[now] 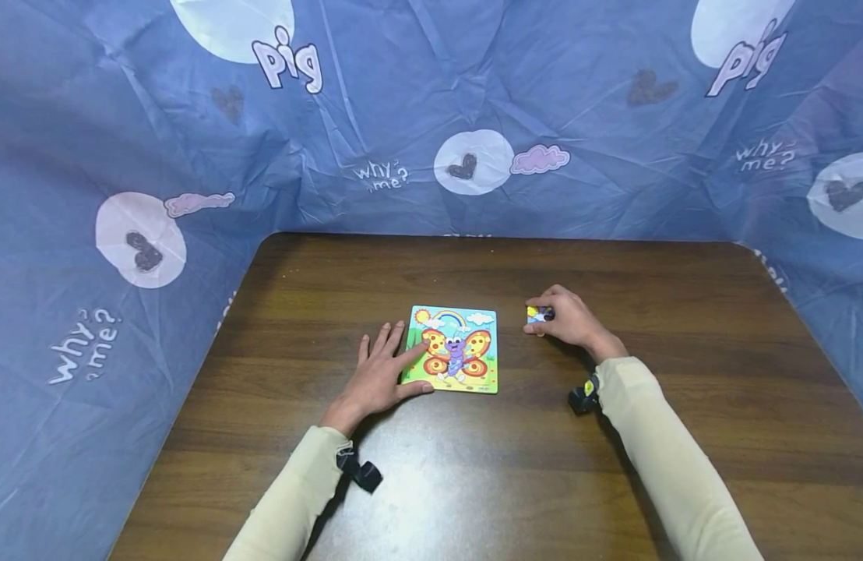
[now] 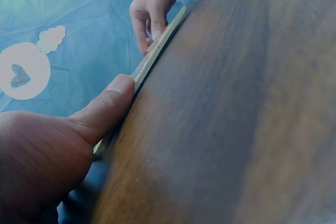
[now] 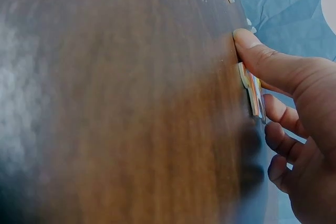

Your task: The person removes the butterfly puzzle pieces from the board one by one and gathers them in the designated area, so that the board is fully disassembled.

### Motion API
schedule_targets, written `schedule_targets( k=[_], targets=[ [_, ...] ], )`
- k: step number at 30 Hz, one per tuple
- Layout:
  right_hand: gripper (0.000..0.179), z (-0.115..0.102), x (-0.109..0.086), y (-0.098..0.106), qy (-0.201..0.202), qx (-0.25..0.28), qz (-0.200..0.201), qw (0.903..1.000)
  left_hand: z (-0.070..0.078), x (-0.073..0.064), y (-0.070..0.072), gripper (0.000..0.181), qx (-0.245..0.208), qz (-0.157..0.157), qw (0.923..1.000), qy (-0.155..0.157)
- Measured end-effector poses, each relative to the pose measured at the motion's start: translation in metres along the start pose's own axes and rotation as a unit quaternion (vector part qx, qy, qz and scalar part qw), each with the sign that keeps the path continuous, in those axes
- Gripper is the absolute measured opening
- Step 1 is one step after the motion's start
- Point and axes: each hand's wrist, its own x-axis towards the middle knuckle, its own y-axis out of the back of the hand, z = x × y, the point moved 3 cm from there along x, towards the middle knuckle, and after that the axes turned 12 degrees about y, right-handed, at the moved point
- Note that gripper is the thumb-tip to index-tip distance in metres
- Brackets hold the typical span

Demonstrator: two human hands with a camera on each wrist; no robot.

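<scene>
Bordering blue cloth (image 1: 389, 93) — brown table (image 1: 698, 327), butterfly board (image 1: 454, 350) atop

Cloth-walled booth, blue drapes (image 1: 403, 93) lettered "pig", 1 wood-grain table (image 1: 501, 452)

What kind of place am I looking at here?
Probably a small screened-off tabletop workspace indoors, though I can't be sure: blue printed cloth surrounds the far edge and both sides of a wooden table, where a butterfly picture board lies.
</scene>
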Motion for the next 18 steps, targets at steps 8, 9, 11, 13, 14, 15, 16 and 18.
schedule_targets(
  k=[8, 9, 11, 13, 14, 15, 16, 18],
  targets=[
    [0.056, 0.0038, 0.0006, -0.0016, 0.013, -0.008, -0.002, 0.9999, 0.0005, 0.0002, -0.0001, 0.073, 0.002, 0.000, 1.0000, -0.003],
    [0.056, 0.0041, 0.0007, -0.0017, 0.013, -0.007, -0.002, 0.9999, 0.0005, 0.0002, 0.0000, 0.072, 0.002, 0.000, 1.0000, -0.003],
    [0.057, 0.0043, 0.0007, -0.0015, 0.011, -0.005, -0.004, 0.9999, 0.0007, 0.0001, 0.0004, 0.073, 0.002, -0.001, 1.0000, -0.001],
    [0.057, 0.0035, 0.0007, -0.0008, 0.014, -0.003, -0.004, 0.9999, 0.0008, 0.0001, 0.0009, 0.073, 0.002, -0.001, 1.0000, 0.001],
    [0.058, 0.0031, 0.0007, -0.0003, 0.015, -0.002, -0.003, 0.9999, 0.0007, 0.0002, 0.0010, 0.074, 0.001, -0.003, 1.0000, 0.003],
    [0.058, 0.0028, 0.0007, 0.0003, 0.015, 0.001, -0.002, 0.9999, 0.0007, 0.0002, 0.0013, 0.074, 0.000, -0.004, 1.0000, 0.004],
    [0.057, 0.0025, 0.0009, 0.0008, 0.014, 0.003, -0.001, 0.9999, 0.0006, 0.0002, 0.0016, 0.074, -0.002, -0.005, 1.0000, 0.004],
    [0.057, 0.0020, 0.0012, 0.0019, 0.015, 0.009, 0.004, 0.9998, 0.0000, 0.0003, 0.0018, 0.073, -0.004, -0.005, 1.0000, 0.005]
  ],
)
